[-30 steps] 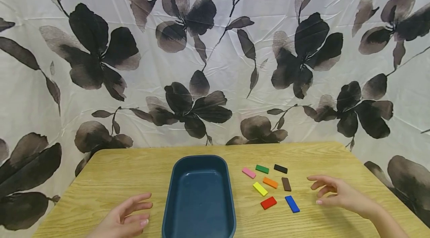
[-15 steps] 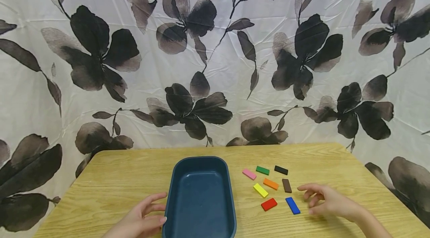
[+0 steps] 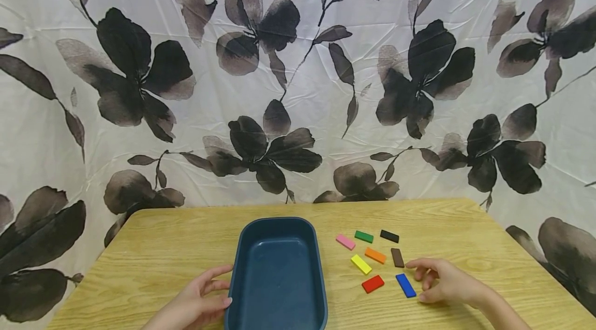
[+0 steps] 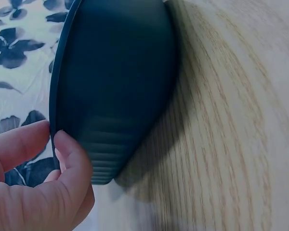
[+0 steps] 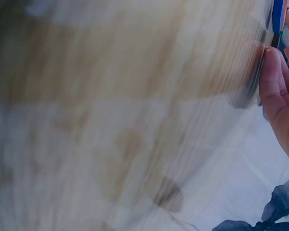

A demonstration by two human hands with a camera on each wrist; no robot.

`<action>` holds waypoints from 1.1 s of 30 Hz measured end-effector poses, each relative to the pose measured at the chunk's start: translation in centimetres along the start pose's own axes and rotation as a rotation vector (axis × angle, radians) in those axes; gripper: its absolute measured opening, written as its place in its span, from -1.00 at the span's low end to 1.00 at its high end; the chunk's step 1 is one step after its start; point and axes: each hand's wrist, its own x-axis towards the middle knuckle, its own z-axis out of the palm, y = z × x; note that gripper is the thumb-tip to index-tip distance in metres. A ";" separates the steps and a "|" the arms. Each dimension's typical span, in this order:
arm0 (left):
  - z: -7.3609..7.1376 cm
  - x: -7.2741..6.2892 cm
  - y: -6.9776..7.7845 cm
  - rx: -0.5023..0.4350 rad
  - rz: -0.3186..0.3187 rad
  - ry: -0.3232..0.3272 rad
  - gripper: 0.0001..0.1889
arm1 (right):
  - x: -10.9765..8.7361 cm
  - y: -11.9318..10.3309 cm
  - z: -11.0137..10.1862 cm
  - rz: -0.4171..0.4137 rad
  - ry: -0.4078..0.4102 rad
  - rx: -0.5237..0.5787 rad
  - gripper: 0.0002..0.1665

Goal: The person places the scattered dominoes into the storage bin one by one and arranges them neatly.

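Observation:
In the head view my left hand [image 3: 200,296] is beside the dark blue rectangular tray [image 3: 233,263], its thumb and fingertips right at the left rim. In the left wrist view the fingertips [image 4: 65,137] meet the rim and outer wall of the tray [image 4: 120,62]. My right hand [image 3: 442,281] is just right of the blue block [image 3: 406,285], fingers loosely bent, thumb apart from the index finger, nothing held. Its index fingertip is close to the brown block [image 3: 397,257]. In the right wrist view the right hand [image 5: 282,91] shows only at the right edge.
Left of the brown and blue blocks lie the red block [image 3: 373,284], yellow block [image 3: 361,264], orange block [image 3: 375,255], pink block [image 3: 345,241], green block [image 3: 364,236] and black block [image 3: 389,236]. The wooden table [image 3: 177,237] ends at a floral cloth [image 3: 326,113].
My left hand has moved right to the tray's rim. My right hand has moved left and slightly down, to beside the blue block. Tray and blocks stay in place.

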 end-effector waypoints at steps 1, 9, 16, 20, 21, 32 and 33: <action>0.0 0.0 0.0 0.005 0.002 0.000 -0.25 | 0.1 0.0 0.1 0.002 -0.002 0.003 -0.29; 0.2 0.3 0.3 0.012 -0.019 0.021 -0.23 | 0.1 0.0 0.4 0.010 -0.021 0.025 -0.30; 0.2 0.3 0.5 0.004 -0.035 0.035 -0.23 | 0.4 -0.2 0.8 0.021 -0.028 0.058 -0.31; 0.2 0.4 0.5 -0.011 -0.025 0.026 -0.23 | 0.6 -0.4 0.9 0.040 -0.022 0.048 -0.35; 0.2 0.5 0.5 -0.010 -0.022 0.025 -0.23 | 0.7 -0.4 1.0 0.043 -0.020 0.042 -0.35; 0.1 0.4 0.6 0.019 -0.018 0.032 -0.25 | 1.4 -0.6 1.1 0.078 -0.013 0.023 -0.38; 0.1 0.4 0.6 0.020 -0.017 0.032 -0.25 | 1.4 -0.6 1.1 0.081 -0.012 0.019 -0.39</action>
